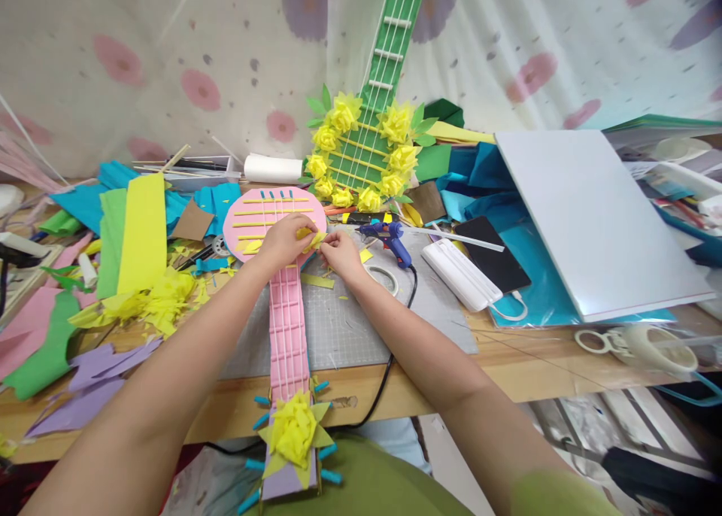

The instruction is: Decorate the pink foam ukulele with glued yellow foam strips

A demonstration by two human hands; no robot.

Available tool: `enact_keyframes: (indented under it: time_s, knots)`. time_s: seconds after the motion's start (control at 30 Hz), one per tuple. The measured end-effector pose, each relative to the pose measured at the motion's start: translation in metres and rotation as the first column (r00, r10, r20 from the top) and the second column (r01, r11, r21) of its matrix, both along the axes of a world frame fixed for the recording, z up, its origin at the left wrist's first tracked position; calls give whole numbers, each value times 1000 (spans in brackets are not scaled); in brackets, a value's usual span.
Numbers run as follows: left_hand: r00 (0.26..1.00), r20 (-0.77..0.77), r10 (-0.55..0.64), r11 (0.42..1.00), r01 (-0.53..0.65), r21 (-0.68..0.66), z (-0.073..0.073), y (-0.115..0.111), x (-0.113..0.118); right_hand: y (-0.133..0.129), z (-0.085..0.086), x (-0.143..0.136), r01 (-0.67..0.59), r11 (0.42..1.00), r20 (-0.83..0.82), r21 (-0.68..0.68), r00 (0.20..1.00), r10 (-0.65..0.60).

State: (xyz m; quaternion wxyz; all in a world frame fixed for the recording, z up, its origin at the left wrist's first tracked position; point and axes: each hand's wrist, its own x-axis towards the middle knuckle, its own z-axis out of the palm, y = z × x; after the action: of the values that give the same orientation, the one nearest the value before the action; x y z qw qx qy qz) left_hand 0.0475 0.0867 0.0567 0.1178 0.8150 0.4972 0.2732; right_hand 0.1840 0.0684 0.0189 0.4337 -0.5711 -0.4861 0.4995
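Observation:
A pink paper guitar [289, 320] lies with its round body on the table and its head toward me. A yellow paper flower [296, 429] sits on its purple headstock, among blue pegs. My left hand [286, 238] is over the pink body, fingers pinched on a small piece of yellow paper [312, 241]. My right hand [341, 254] meets it from the right, its fingertips closed on the same piece at the body's edge. Behind them leans a green paper guitar [361, 144] ringed with yellow flowers.
Right of my hands lie a blue glue gun [389, 238] with a black cord, a tape roll [383, 277] and a white power bank [461, 274]. Yellow crepe scraps [163, 298] lie at left. A white board [592, 223] and scissors [595, 341] are at right.

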Motion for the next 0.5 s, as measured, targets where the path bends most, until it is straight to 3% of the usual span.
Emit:
enact_keyframes:
  time_s: [0.3, 0.5]
  knots:
    - [1000, 5, -5, 1000, 5, -1, 0, 0, -1, -2, 0, 3, -3, 1000, -63, -11, 998, 3]
    - [1000, 11, -14, 1000, 14, 6, 0, 1, 0, -9, -5, 5, 10, 983, 156, 183, 987, -39]
